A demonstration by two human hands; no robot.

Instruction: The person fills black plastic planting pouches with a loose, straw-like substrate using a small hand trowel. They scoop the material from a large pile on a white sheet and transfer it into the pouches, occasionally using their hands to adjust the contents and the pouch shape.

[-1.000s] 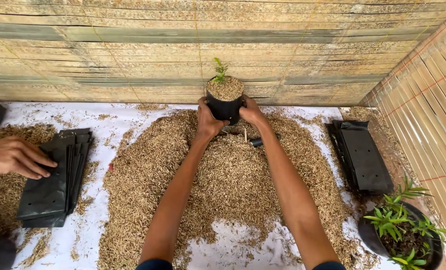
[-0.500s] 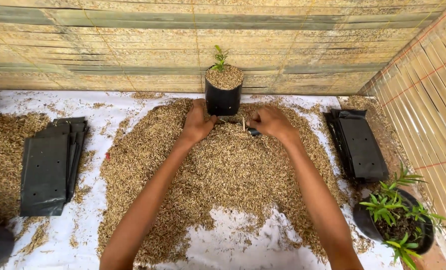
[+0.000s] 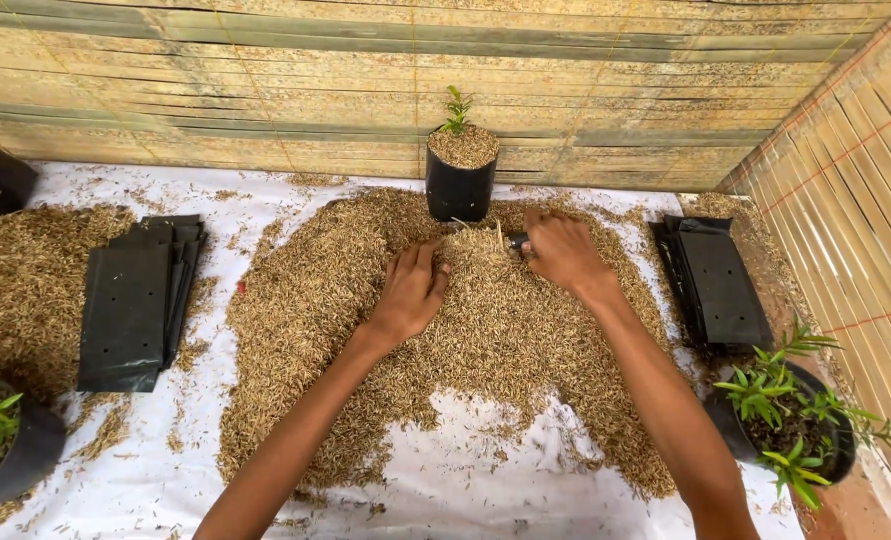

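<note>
My left hand lies flat, fingers spread, on the husk pile, holding nothing. My right hand curls over a dark tool half buried there. Beyond stands the filled bag with its seedling.

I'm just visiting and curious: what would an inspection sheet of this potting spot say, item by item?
Surface: white sheet, mostly covered with scattered husks.
Job's things: big tan heap of rice husks; filled black grow bag with a small green seedling standing upright at the heap's far edge.
Clutter: stack of flat empty black bags on the left, another stack of black bags on the right; black pot of green seedlings at right; second seedling pot at left.
Hands: left hand flat on the husks; right hand at a small dark object half buried in husks.
Cables: nothing seen.
Surroundings: bamboo slat walls behind and to the right.
</note>
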